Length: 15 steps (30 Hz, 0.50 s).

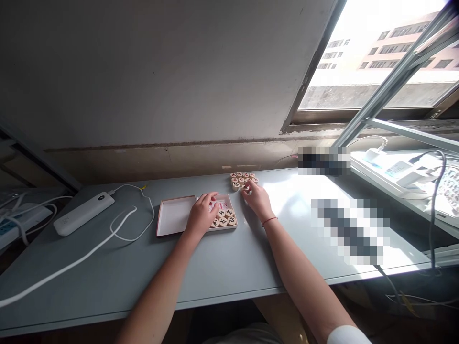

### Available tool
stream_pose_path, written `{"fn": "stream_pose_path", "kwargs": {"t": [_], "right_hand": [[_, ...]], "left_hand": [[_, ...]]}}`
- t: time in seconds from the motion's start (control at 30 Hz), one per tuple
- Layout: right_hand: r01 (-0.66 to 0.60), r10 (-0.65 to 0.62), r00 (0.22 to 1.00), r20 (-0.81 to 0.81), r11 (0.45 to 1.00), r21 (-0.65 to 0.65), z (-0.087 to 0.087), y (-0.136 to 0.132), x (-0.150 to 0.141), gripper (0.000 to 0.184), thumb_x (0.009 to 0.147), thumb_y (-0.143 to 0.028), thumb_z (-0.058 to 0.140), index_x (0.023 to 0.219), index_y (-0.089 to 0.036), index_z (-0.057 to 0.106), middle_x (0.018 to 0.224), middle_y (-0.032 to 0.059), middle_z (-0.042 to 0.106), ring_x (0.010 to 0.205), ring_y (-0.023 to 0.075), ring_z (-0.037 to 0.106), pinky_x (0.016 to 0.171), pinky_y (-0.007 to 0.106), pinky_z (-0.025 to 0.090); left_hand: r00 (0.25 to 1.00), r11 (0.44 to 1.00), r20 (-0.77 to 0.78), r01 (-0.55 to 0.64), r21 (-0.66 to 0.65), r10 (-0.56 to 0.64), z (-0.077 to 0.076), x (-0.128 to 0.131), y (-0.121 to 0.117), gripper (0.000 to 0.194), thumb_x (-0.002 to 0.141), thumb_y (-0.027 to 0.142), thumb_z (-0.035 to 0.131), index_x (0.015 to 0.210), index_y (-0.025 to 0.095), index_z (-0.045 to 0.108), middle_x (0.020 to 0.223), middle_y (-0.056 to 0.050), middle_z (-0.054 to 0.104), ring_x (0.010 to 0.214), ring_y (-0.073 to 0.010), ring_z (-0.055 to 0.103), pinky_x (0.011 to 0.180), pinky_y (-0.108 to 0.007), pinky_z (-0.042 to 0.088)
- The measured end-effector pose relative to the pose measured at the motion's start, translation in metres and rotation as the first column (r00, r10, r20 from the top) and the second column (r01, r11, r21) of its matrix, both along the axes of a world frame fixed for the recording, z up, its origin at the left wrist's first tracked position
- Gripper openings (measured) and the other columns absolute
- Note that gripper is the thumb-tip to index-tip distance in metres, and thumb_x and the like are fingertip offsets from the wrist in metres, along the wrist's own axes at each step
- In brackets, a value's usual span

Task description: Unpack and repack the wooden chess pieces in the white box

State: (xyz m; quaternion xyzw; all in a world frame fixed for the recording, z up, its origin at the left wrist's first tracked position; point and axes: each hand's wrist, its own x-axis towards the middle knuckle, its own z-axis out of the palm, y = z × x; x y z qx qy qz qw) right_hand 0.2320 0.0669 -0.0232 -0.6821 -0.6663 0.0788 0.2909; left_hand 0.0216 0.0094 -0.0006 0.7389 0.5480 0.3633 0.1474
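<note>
My left hand (202,210) lies over the open cardboard box (227,227), its thumb and fingers apart with nothing seen between them. Inside the box are several round wooden Chinese chess pieces (223,221) with dark characters, set in rows. Part of the box and its pieces is hidden under that hand. To the right and farther back, my right hand (257,197) pinches a single Chinese chess piece (245,188) with its fingertips. It is right at the front of a block of several stacked pieces (241,179) on the table, which carry red and dark characters.
The box's lid (174,217) lies open to the left on the grey table (215,277). A white power bank (84,213) and a white cable (96,248) are at the left. Two blurred dark items (351,234) are at the right, near a metal frame and a window.
</note>
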Motion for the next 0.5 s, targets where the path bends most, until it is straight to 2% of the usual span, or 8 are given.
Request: {"fn": "stream_pose_path", "kwargs": {"t": [0.2, 0.27, 0.33, 0.4, 0.43, 0.5], "right_hand": [[0.019, -0.019, 1.0, -0.01, 1.0, -0.016, -0.003, 0.006, -0.003, 0.021, 0.082, -0.02, 0.051, 0.1, -0.023, 0.063, 0.089, 0.0055, 0.067, 0.078, 0.0202, 0.058, 0.065, 0.028, 0.04], [0.009, -0.008, 0.999, -0.041, 1.0, 0.004, 0.005, 0.005, -0.005, 0.023, 0.081, -0.02, 0.052, 0.101, -0.023, 0.064, 0.091, 0.0065, 0.068, 0.081, 0.0211, 0.059, 0.068, 0.03, 0.043], [-0.014, 0.029, 0.992, -0.123, 0.993, 0.117, 0.021, -0.005, -0.007, 0.024, 0.081, -0.021, 0.053, 0.102, -0.022, 0.066, 0.098, 0.0085, 0.067, 0.084, 0.0215, 0.06, 0.072, 0.033, 0.046], [-0.046, 0.123, 0.961, -0.249, 0.954, 0.296, 0.042, -0.029, -0.007, 0.024, 0.085, -0.025, 0.051, 0.103, -0.021, 0.066, 0.102, 0.0097, 0.066, 0.084, 0.0208, 0.061, 0.072, 0.034, 0.049], [-0.071, 0.202, 0.925, -0.322, 0.924, 0.376, 0.051, -0.045, -0.006, 0.023, 0.088, -0.028, 0.049, 0.103, -0.022, 0.066, 0.099, 0.0086, 0.066, 0.079, 0.0198, 0.061, 0.069, 0.034, 0.05], [-0.208, 0.423, 0.824, -0.377, 0.845, 0.493, 0.066, -0.082, -0.003, 0.023, 0.091, -0.031, 0.049, 0.106, -0.025, 0.066, 0.099, 0.0065, 0.066, 0.079, 0.0192, 0.062, 0.066, 0.033, 0.051]], "left_hand": [[1.0, 1.0, -0.003, -0.008, -0.007, 0.008, 0.002, -0.002, -0.001, 0.028, 0.086, 0.018, 0.049, 0.112, 0.023, 0.06, 0.096, -0.004, 0.065, 0.09, -0.0183, 0.063, 0.081, -0.031, 0.049], [1.0, 1.0, -0.003, -0.013, -0.001, 0.013, 0.003, -0.002, 0.0, 0.028, 0.086, 0.018, 0.049, 0.111, 0.023, 0.06, 0.096, -0.004, 0.066, 0.088, -0.0179, 0.063, 0.08, -0.03, 0.049], [1.0, 1.0, -0.001, -0.025, 0.017, 0.025, 0.003, -0.002, 0.0, 0.027, 0.086, 0.018, 0.05, 0.11, 0.022, 0.061, 0.095, -0.004, 0.066, 0.087, -0.0176, 0.063, 0.08, -0.03, 0.05], [0.999, 0.999, 0.001, -0.041, 0.033, 0.041, 0.004, -0.003, 0.001, 0.026, 0.086, 0.019, 0.051, 0.109, 0.022, 0.062, 0.094, -0.004, 0.066, 0.086, -0.0178, 0.063, 0.082, -0.03, 0.05], [0.999, 0.998, 0.0, -0.045, 0.037, 0.045, 0.004, -0.004, 0.002, 0.025, 0.086, 0.02, 0.052, 0.109, 0.022, 0.062, 0.094, -0.004, 0.066, 0.087, -0.018, 0.063, 0.083, -0.03, 0.05], [0.999, 0.998, -0.004, -0.046, 0.037, 0.046, 0.005, -0.005, 0.002, 0.024, 0.086, 0.02, 0.052, 0.108, 0.022, 0.062, 0.093, -0.004, 0.066, 0.087, -0.018, 0.063, 0.084, -0.03, 0.05]]}}
